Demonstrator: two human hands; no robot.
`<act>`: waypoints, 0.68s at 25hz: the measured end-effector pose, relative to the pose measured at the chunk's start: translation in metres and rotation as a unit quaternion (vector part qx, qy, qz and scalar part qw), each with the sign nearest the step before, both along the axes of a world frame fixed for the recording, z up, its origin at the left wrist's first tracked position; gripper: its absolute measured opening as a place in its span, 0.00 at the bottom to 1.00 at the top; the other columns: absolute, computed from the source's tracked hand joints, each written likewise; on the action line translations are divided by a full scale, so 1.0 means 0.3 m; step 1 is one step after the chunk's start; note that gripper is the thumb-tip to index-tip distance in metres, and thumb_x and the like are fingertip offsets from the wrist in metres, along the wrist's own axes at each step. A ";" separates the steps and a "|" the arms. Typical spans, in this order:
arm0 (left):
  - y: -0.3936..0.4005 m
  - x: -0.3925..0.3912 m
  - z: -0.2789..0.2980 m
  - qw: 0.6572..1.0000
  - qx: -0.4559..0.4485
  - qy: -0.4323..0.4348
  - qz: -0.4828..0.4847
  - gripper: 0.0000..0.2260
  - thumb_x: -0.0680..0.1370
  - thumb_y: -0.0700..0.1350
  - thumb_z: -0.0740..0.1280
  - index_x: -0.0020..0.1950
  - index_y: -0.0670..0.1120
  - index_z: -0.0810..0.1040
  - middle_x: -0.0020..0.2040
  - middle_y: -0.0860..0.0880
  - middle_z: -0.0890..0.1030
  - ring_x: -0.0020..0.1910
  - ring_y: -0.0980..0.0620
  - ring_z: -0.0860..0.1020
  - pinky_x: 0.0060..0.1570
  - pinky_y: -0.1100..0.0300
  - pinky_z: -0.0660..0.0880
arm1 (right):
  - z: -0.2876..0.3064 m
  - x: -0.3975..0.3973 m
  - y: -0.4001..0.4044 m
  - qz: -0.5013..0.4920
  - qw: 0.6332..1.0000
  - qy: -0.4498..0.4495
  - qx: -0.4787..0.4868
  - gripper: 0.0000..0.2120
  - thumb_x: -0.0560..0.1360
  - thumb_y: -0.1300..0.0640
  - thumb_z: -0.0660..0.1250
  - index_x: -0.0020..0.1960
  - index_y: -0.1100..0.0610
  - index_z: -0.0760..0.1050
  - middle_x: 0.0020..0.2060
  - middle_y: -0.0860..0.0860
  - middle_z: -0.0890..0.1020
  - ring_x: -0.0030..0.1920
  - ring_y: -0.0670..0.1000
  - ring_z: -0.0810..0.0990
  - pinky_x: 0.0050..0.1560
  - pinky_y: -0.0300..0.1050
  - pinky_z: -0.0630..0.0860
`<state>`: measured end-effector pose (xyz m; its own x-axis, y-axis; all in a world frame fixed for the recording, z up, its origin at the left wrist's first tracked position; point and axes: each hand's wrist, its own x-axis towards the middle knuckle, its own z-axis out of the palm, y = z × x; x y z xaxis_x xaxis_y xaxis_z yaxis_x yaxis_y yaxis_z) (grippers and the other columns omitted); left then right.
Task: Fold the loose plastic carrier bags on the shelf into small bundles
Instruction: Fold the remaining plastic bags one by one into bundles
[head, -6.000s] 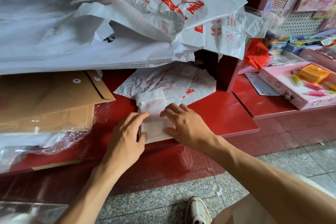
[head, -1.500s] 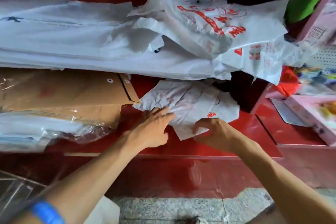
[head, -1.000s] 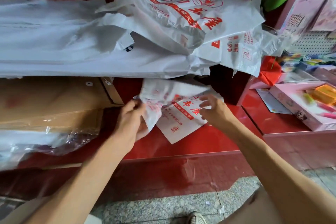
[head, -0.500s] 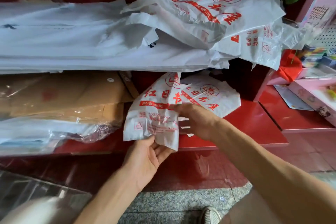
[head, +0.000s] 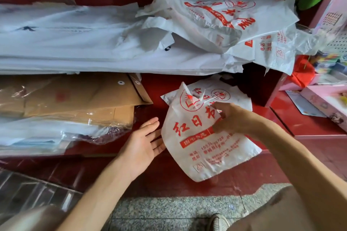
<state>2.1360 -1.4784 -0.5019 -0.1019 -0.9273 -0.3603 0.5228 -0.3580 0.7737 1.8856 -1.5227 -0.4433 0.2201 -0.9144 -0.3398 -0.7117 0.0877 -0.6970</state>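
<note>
At the far left we see a stack of flat white sheets [head: 75, 43] on the upper level, and below it brown envelopes [head: 75, 97] lying on clear-wrapped packs [head: 47, 133] on the red shelf [head: 293, 124].

Next comes our left hand [head: 144, 144], palm up with its fingers straight and spread. The fingertips reach under the left edge of the white carrier bag [head: 204, 148]; whether they touch the plastic we cannot tell.

The carrier bag (white, printed with red characters and a round book emblem) is held unfolded at the front of the shelf. Its upper part lies over the shelf surface and its lower corner hangs past the front edge. Another printed bag [head: 236, 97] lies flat on the shelf just behind it.

Our right hand [head: 231, 118] grips the carrier bag near its upper right, fingers and thumb curled onto the plastic.

Above, a loose pile of printed bags [head: 225, 20] rests on the right end of the white sheets and spills over the edge.

At the far right we note a pink box [head: 326, 99] on an adjoining red surface and a red item [head: 302, 73] behind it. Speckled floor tile [head: 169, 214] and a shoe [head: 218, 222] show at the bottom.
</note>
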 end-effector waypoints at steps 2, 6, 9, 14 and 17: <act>-0.046 -0.034 -0.007 0.999 -0.022 -0.029 0.007 0.22 0.69 0.44 0.70 0.63 0.50 0.75 0.50 0.48 0.85 0.45 0.51 0.82 0.45 0.56 0.75 | -0.003 -0.007 0.019 0.035 0.997 0.069 -0.023 0.16 0.72 0.62 0.73 0.54 0.49 0.72 0.46 0.47 0.83 0.40 0.48 0.85 0.39 0.43 0.83; -0.160 -0.059 -0.018 0.994 -0.062 -0.059 0.061 0.12 0.72 0.33 0.67 0.53 0.44 0.80 0.46 0.47 0.86 0.47 0.48 0.83 0.45 0.57 0.77 | -0.042 -0.016 0.048 0.066 0.993 0.098 -0.013 0.19 0.72 0.62 0.73 0.56 0.48 0.69 0.49 0.45 0.80 0.41 0.46 0.83 0.34 0.37 0.80; -0.248 -0.039 -0.037 0.986 -0.079 -0.106 0.100 0.15 0.73 0.27 0.64 0.51 0.44 0.81 0.50 0.46 0.84 0.54 0.47 0.81 0.51 0.59 0.76 | -0.055 -0.028 0.043 0.058 0.992 0.110 -0.024 0.22 0.72 0.62 0.73 0.58 0.47 0.67 0.51 0.44 0.80 0.45 0.47 0.82 0.37 0.39 0.82; -0.359 -0.005 -0.073 0.924 -0.110 -0.347 0.119 0.31 0.72 0.30 0.70 0.72 0.51 0.72 0.68 0.55 0.71 0.62 0.60 0.70 0.57 0.67 0.67 | -0.028 -0.062 0.021 0.019 0.989 0.125 -0.080 0.21 0.71 0.52 0.74 0.60 0.48 0.71 0.42 0.45 0.79 0.37 0.44 0.80 0.35 0.39 0.77; -0.379 -0.006 -0.114 0.878 -0.109 -0.465 0.024 0.37 0.73 0.32 0.68 0.77 0.56 0.63 0.76 0.53 0.63 0.73 0.53 0.63 0.66 0.62 0.64 | -0.024 -0.060 0.002 -0.018 0.994 0.086 -0.058 0.17 0.72 0.36 0.68 0.50 0.48 0.78 0.39 0.44 0.79 0.34 0.44 0.78 0.32 0.38 0.73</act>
<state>2.1343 -1.5922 -0.5361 0.1839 -0.9797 -0.0801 -0.3618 -0.1432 0.9212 1.8675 -1.5222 -0.4506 0.1348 -0.9558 -0.2611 -0.8192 0.0407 -0.5720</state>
